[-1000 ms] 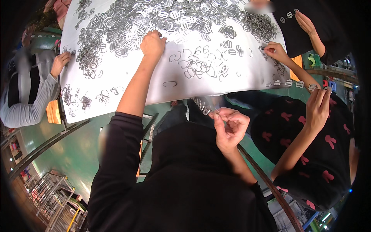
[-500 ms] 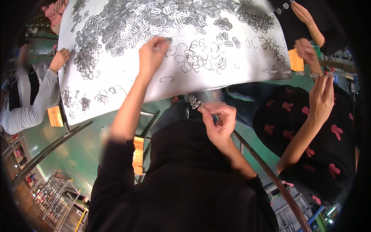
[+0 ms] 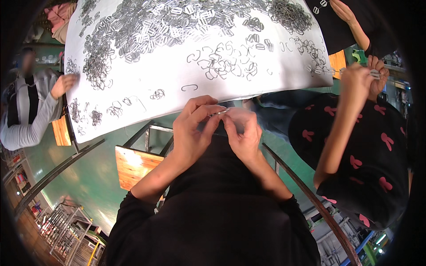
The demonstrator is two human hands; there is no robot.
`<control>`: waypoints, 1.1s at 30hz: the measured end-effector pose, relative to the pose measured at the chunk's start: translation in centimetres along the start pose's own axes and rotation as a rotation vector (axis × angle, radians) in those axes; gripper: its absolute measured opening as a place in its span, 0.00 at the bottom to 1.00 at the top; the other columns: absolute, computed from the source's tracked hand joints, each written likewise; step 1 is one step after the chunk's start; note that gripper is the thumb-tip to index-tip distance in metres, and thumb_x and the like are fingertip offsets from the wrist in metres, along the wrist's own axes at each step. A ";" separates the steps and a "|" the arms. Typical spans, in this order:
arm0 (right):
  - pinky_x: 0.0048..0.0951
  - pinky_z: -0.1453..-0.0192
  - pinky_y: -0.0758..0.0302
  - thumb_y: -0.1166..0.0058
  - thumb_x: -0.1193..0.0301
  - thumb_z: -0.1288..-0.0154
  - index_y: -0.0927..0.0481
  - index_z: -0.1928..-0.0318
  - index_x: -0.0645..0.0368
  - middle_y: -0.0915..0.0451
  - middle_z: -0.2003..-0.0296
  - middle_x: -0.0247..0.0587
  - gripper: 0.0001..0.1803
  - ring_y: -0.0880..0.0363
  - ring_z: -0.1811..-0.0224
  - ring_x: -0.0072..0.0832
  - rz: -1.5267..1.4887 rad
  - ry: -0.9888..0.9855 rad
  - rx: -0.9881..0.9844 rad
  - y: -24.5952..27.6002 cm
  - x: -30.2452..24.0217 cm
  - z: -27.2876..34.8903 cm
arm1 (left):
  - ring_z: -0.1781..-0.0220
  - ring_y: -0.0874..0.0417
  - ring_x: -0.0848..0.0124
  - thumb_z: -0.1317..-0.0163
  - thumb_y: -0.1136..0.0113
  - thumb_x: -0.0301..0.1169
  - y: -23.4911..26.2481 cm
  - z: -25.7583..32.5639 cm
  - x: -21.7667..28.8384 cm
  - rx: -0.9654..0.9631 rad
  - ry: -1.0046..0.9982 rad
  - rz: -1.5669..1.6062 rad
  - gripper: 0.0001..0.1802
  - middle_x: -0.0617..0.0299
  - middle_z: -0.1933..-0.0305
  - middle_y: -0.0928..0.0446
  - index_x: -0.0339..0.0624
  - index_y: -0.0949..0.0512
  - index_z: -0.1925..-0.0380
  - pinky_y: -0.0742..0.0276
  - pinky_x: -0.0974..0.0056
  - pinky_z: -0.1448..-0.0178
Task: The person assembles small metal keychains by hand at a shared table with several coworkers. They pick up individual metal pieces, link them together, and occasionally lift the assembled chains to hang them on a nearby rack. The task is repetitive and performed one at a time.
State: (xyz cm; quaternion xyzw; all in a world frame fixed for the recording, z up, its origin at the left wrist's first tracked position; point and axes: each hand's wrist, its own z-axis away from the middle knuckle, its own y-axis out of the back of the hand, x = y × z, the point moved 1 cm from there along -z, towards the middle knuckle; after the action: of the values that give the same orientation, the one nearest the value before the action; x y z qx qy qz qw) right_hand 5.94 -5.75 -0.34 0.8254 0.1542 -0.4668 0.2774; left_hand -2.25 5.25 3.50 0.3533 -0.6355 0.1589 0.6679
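Observation:
My hands meet just below the near edge of the white-covered table (image 3: pixel 168 103). A small shiny metal piece (image 3: pixel 217 113), seen nearly edge-on, lies between their fingertips; its exact shape is unclear. My left hand (image 3: pixel 191 131) pinches it with thumb and fingers. From the other side, my right hand (image 3: pixel 244 133) closes thumb against forefinger at its right end. Whether a linked chain hangs from the right hand is hidden. Close beyond my hands, a single C-shaped wire hook (image 3: pixel 189 88) lies on the table, with loose wire hooks (image 3: pixel 226 62) scattered farther right.
Flat metal slide buckles (image 3: pixel 164 26) are heaped at the far side, hook piles (image 3: pixel 98 71) left of them. A co-worker's hand (image 3: pixel 64 85) is at the left edge. At right, another person's hands (image 3: pixel 357 82) hold linked buckles. A wooden stool (image 3: pixel 137 166) stands left of me.
My left hand has come back from the table toward me and met my right hand. My right hand has risen slightly; the metal chain below its fingers no longer shows.

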 end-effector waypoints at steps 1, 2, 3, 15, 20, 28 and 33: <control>0.25 0.66 0.21 0.42 0.85 0.44 0.30 0.60 0.63 0.19 0.66 0.44 0.14 0.18 0.69 0.28 0.027 0.023 -0.037 0.2 0.3 -0.2 | 0.66 0.17 0.70 0.46 0.38 0.18 0.1 0.1 0.0 0.017 -0.032 -0.077 0.08 0.56 0.60 0.19 0.36 0.19 0.64 0.21 0.68 0.65; 0.25 0.66 0.21 0.42 0.84 0.43 0.30 0.59 0.63 0.19 0.66 0.44 0.13 0.18 0.69 0.30 0.029 0.017 -0.045 0.6 0.8 -0.6 | 0.66 0.17 0.69 0.46 0.38 0.18 0.2 0.2 0.0 0.011 -0.032 -0.095 0.08 0.56 0.61 0.19 0.37 0.19 0.65 0.21 0.68 0.65; 0.26 0.66 0.21 0.43 0.83 0.42 0.29 0.59 0.63 0.19 0.66 0.45 0.11 0.18 0.69 0.31 0.027 0.005 -0.061 1.0 1.5 -1.1 | 0.67 0.17 0.68 0.46 0.38 0.18 0.2 0.3 -0.1 0.010 -0.033 -0.114 0.08 0.56 0.61 0.19 0.37 0.18 0.65 0.21 0.68 0.65; 0.41 0.59 0.25 0.44 0.70 0.40 0.21 0.65 0.59 0.21 0.64 0.47 0.06 0.21 0.60 0.43 0.745 -0.017 -0.622 -9.7 16.5 -16.1 | 0.63 0.17 0.67 0.46 0.37 0.17 -0.2 1.2 0.3 0.047 0.039 -0.098 0.08 0.56 0.64 0.18 0.37 0.18 0.65 0.23 0.67 0.60; 0.37 0.56 0.27 0.43 0.71 0.40 0.23 0.62 0.59 0.20 0.64 0.47 0.07 0.21 0.60 0.40 0.616 -0.103 -0.628 -7.8 14.6 -14.9 | 0.62 0.16 0.69 0.46 0.38 0.17 -0.4 1.0 -0.3 0.065 -0.004 -0.119 0.09 0.57 0.63 0.18 0.36 0.18 0.64 0.21 0.69 0.61; 0.19 0.69 0.26 0.43 0.86 0.42 0.31 0.57 0.61 0.22 0.65 0.39 0.15 0.21 0.69 0.22 -0.485 -0.518 -0.165 3.1 -0.1 -5.6 | 0.70 0.17 0.71 0.44 0.37 0.21 -0.6 1.4 -1.1 0.085 0.111 0.002 0.06 0.57 0.66 0.18 0.36 0.21 0.67 0.21 0.70 0.67; 0.22 0.64 0.22 0.43 0.87 0.42 0.35 0.58 0.60 0.22 0.64 0.42 0.17 0.19 0.67 0.25 -0.604 -0.527 -0.046 3.0 -2.7 -2.7 | 0.70 0.16 0.72 0.45 0.36 0.21 -0.4 1.4 -0.6 0.059 0.050 0.000 0.05 0.57 0.66 0.18 0.36 0.22 0.67 0.20 0.70 0.67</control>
State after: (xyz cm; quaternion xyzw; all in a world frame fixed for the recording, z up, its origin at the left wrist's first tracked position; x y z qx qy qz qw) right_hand 7.90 -6.51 3.98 0.5885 0.3241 -0.7195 0.1760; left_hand -3.07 4.17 2.72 0.3686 -0.6139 0.1862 0.6728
